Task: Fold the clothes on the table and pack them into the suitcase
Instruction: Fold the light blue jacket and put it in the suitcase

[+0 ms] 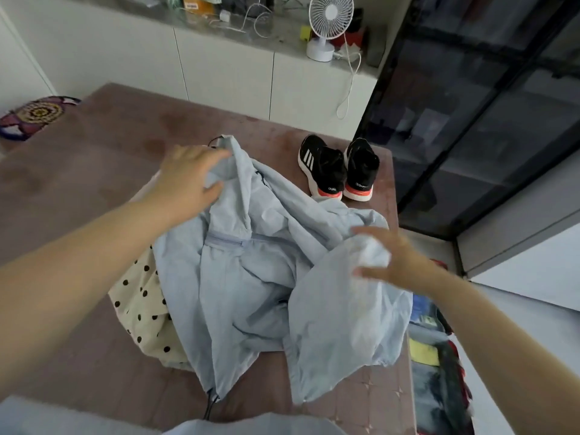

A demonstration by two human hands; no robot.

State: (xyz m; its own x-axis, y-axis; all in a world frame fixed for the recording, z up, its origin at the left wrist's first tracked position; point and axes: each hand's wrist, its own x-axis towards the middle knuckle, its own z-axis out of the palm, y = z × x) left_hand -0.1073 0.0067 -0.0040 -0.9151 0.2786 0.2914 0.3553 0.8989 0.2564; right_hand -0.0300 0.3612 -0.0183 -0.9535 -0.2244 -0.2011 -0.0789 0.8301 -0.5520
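A crumpled light blue jacket [251, 277] lies spread across the middle of the brown table [78, 183]. Under its left side sits a cream garment with black dots [141, 302]. My left hand [188, 177] grips the jacket's far upper part near the collar, fingers and thumb around the cloth. My right hand [389, 259] holds a bunched fold of the jacket at its right side, fingers curled round it. At the table's lower right, on the floor, is the suitcase [439, 356], with folded colourful items in it.
A pair of black sneakers [339, 171] stands at the table's far right corner, just beyond the jacket. A patterned cushion [34, 114] lies at the far left. White cabinets and a white desk fan [326, 26] are behind; a dark glass cabinet stands on the right.
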